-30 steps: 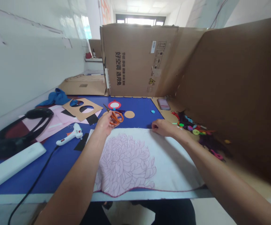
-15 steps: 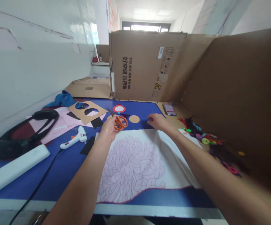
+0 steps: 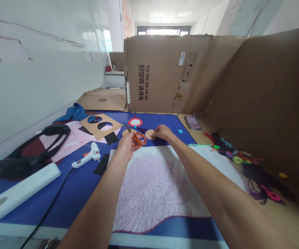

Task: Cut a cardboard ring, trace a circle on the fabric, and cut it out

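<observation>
Everything placed off the chrysanthemum-print cloth (image 3: 152, 190). White power strip (image 3: 25, 190) well left of it. Hot glue gun (image 3: 86, 157) just left, lying on its side. Cardboard stencil (image 3: 100, 126) beyond its far left corner. Left hand (image 3: 125, 147) at the far edge, fingers closed around orange-handled scissors (image 3: 138, 140), blades pointing away and left. Right hand (image 3: 163, 132) just beyond the far edge, fingers curled narrow, tips at a tan paper disc (image 3: 150, 134); can't tell if they're gripping it. Colourful craft scraps (image 3: 239, 159) right of the cloth.
</observation>
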Tool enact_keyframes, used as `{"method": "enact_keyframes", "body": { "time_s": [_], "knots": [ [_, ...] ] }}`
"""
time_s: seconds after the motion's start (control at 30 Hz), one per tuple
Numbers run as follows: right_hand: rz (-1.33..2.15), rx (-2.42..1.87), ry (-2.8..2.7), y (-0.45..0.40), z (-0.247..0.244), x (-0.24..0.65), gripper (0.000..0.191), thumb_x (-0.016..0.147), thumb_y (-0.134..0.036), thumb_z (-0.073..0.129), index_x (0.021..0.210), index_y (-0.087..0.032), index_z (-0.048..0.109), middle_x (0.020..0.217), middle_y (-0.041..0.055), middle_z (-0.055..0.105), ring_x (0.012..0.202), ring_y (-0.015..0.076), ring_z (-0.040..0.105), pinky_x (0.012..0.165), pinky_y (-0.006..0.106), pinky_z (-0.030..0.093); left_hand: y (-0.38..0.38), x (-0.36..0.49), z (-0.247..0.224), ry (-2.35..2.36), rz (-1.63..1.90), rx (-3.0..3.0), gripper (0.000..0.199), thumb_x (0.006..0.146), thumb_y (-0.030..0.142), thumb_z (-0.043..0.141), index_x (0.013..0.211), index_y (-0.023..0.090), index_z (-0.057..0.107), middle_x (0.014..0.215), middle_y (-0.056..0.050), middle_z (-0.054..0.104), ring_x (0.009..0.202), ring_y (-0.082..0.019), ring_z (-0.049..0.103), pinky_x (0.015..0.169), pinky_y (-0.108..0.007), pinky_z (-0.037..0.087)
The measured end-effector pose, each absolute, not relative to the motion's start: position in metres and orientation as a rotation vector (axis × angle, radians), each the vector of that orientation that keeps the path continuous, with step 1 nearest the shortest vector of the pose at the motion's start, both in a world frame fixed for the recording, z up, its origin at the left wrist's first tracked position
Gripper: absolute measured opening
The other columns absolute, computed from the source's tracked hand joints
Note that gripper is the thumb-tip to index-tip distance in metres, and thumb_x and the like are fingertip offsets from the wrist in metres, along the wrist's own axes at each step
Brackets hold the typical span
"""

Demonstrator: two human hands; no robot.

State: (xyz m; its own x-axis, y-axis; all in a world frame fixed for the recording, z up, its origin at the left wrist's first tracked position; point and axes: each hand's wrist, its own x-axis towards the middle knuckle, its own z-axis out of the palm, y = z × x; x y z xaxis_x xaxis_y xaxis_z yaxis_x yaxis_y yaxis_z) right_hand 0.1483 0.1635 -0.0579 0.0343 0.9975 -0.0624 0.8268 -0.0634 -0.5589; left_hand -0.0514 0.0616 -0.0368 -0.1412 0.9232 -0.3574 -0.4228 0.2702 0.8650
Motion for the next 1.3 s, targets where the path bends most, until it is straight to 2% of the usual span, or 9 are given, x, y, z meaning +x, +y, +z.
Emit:
{"method": "enact_keyframes", "body": {
  "time_s": [0.17, 0.3, 0.4, 0.53, 0.67, 0.83, 0.93, 1.13, 1.3],
  "knots": [
    [0.760, -1.803, -1.706, 0.145, -0.053, 0.153, 0.029, 0.074, -0.035, 0.091, 0.086, -0.019, 0.071, 0.066, -0.0012, 0.068, 0.061, 0.0139, 0.061, 0.056, 0.023, 0.043, 0.065, -0.054, -0.039, 1.150, 1.284, 0.557, 0.025, 0.111, 0.036, 0.055, 0.105, 0.018, 0.070, 0.086, -0.007, 0.079, 0.061, -0.016, 0.075, 0.057, -0.025, 0.055],
    [0.908, -1.655, -1.670, 0.108, -0.040, 0.175, 0.024, 0.081, -0.029, 0.084, 0.094, -0.019, 0.066, 0.063, -0.0046, 0.062, 0.056, 0.0102, 0.053, 0.051, 0.020, 0.039, 0.066, -0.055, -0.039, 1.129, 1.316, 0.564, 0.026, 0.112, 0.034, 0.052, 0.100, 0.018, 0.069, 0.085, -0.005, 0.079, 0.061, -0.015, 0.075, 0.058, -0.025, 0.056],
    [1.064, -1.579, -1.718, 0.066, -0.030, 0.195, 0.029, 0.075, -0.031, 0.089, 0.091, -0.020, 0.067, 0.061, -0.0047, 0.062, 0.051, 0.0094, 0.046, 0.047, 0.021, 0.034, 0.066, -0.053, -0.040, 1.123, 1.312, 0.571, 0.026, 0.112, 0.033, 0.052, 0.097, 0.019, 0.068, 0.083, -0.005, 0.078, 0.058, -0.015, 0.074, 0.055, -0.024, 0.055],
    [1.465, -1.379, -1.819, 0.006, -0.028, 0.209, 0.040, 0.071, -0.040, 0.094, 0.094, -0.020, 0.068, 0.069, -0.0033, 0.067, 0.055, 0.0099, 0.050, 0.051, 0.022, 0.037, 0.063, -0.049, -0.040, 1.111, 1.291, 0.610, 0.024, 0.111, 0.034, 0.053, 0.096, 0.020, 0.066, 0.080, -0.004, 0.078, 0.056, -0.015, 0.072, 0.050, -0.022, 0.051],
    [1.636, -1.314, -1.913, -0.034, -0.036, 0.212, 0.035, 0.075, -0.039, 0.091, 0.095, -0.020, 0.070, 0.075, -0.0019, 0.070, 0.063, 0.0125, 0.058, 0.058, 0.024, 0.040, 0.062, -0.044, -0.039, 1.116, 1.270, 0.614, 0.026, 0.112, 0.034, 0.052, 0.095, 0.020, 0.065, 0.076, -0.003, 0.076, 0.058, -0.015, 0.074, 0.051, -0.022, 0.052],
    [1.224, -1.493, -2.071, -0.039, -0.037, 0.220, 0.035, 0.080, -0.044, 0.088, 0.102, -0.020, 0.076, 0.084, 0.0017, 0.073, 0.072, 0.0164, 0.061, 0.063, 0.026, 0.042, 0.059, -0.036, -0.038, 1.120, 1.242, 0.633, 0.026, 0.111, 0.034, 0.053, 0.094, 0.019, 0.066, 0.079, -0.005, 0.078, 0.053, -0.014, 0.071, 0.050, -0.024, 0.052],
    [1.059, -1.529, -1.926, -0.025, -0.031, 0.220, 0.031, 0.089, -0.045, 0.078, 0.105, -0.019, 0.073, 0.077, 0.0011, 0.071, 0.066, 0.0163, 0.061, 0.059, 0.026, 0.043, 0.054, -0.027, -0.039, 1.085, 1.180, 0.689, 0.028, 0.111, 0.032, 0.051, 0.095, 0.016, 0.069, 0.084, -0.009, 0.080, 0.058, -0.016, 0.073, 0.052, -0.024, 0.054],
    [0.616, -1.450, -1.796, 0.009, -0.026, 0.194, 0.032, 0.094, -0.032, 0.074, 0.124, -0.022, 0.070, 0.088, 0.0021, 0.077, 0.079, 0.0187, 0.071, 0.070, 0.028, 0.050, 0.035, -0.004, -0.045, 0.964, 1.123, 0.884, 0.019, 0.103, 0.032, 0.065, 0.094, 0.017, 0.072, 0.089, -0.010, 0.080, 0.067, -0.017, 0.074, 0.058, -0.024, 0.055],
    [0.649, -1.400, -1.804, 0.019, -0.031, 0.178, 0.041, 0.096, -0.032, 0.074, 0.135, -0.021, 0.068, 0.091, 0.0021, 0.079, 0.081, 0.0189, 0.072, 0.072, 0.028, 0.051, 0.026, 0.008, -0.049, 0.949, 1.141, 0.983, 0.027, 0.097, 0.045, 0.072, 0.094, 0.018, 0.073, 0.089, -0.009, 0.078, 0.069, -0.019, 0.071, 0.054, -0.025, 0.050]
  ]
}}
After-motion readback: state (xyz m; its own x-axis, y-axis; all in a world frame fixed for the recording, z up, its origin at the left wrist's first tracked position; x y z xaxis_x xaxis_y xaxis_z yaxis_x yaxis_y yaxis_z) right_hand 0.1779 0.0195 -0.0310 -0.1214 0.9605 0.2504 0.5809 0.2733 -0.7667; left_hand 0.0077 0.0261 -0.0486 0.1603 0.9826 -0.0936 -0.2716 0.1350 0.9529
